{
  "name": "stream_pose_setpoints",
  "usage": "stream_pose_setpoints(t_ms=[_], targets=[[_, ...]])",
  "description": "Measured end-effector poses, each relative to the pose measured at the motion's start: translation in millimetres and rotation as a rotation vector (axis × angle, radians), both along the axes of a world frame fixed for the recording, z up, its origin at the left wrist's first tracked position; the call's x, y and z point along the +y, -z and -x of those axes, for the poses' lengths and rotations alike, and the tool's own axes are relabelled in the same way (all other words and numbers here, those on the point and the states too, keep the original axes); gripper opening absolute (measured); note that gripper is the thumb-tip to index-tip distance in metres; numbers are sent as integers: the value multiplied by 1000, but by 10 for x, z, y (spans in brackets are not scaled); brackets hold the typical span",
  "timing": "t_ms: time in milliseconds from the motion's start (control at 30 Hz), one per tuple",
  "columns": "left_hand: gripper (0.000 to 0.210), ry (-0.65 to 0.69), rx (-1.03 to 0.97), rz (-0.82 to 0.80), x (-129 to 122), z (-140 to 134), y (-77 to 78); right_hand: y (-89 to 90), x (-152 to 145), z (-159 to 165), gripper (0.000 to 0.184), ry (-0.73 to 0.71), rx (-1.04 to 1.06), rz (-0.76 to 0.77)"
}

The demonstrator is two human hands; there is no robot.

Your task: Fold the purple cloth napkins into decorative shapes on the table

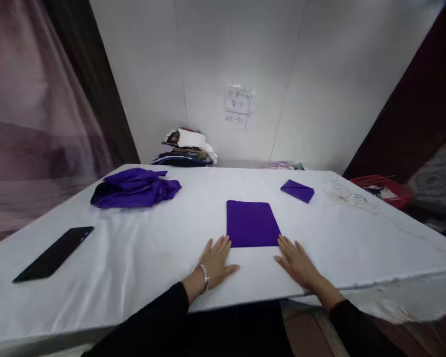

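A purple cloth (250, 224), folded into a flat square, lies on the white-covered table in front of me. My left hand (214, 263) rests flat beside its near left corner, fingers stretched out and the tips at the cloth's edge. At the near right corner, my right hand (296, 262) lies with spread fingers, its tips touching the cloth. Neither hand grips anything. Farther back on the right is a smaller folded purple cloth (298, 191). A loose heap of purple cloth (137, 188) sits at the back left.
A black phone-like slab (54, 254) lies on the table (178, 277) at left. Stacked fabrics (188, 148) stand against the wall, below a handwritten paper sign (239, 99). Loose threads (351, 196) lie at right, near a red basket (384, 191) beyond the table edge.
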State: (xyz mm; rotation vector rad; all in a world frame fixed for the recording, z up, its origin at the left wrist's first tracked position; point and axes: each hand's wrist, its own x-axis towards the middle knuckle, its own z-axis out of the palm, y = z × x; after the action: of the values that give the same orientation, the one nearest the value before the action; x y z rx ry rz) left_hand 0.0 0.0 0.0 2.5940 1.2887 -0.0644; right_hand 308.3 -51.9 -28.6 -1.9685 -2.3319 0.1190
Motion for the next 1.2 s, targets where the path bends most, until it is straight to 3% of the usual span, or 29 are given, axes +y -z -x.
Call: stream_pose_setpoints(t_ms=[167,367,567,867,1033,1200], targets=[[84,11,-65,-70,-12,-182,-65,-30,3,3,66,-2,8,-2],[87,161,-146,-84,20,-462,55,20,16,-12,64,-2,3,-22],[87,162,-134,-63,70,-462,193,65,22,-27,63,-10,-3,-37],[85,164,-145,-69,67,-457,197,0,15,-17,64,2,-9,-20],[84,159,-154,-81,66,-463,238,-131,37,356,63,-88,-41,-113],[75,168,-129,-98,72,-458,256,-238,131,921,64,-276,44,-51]])
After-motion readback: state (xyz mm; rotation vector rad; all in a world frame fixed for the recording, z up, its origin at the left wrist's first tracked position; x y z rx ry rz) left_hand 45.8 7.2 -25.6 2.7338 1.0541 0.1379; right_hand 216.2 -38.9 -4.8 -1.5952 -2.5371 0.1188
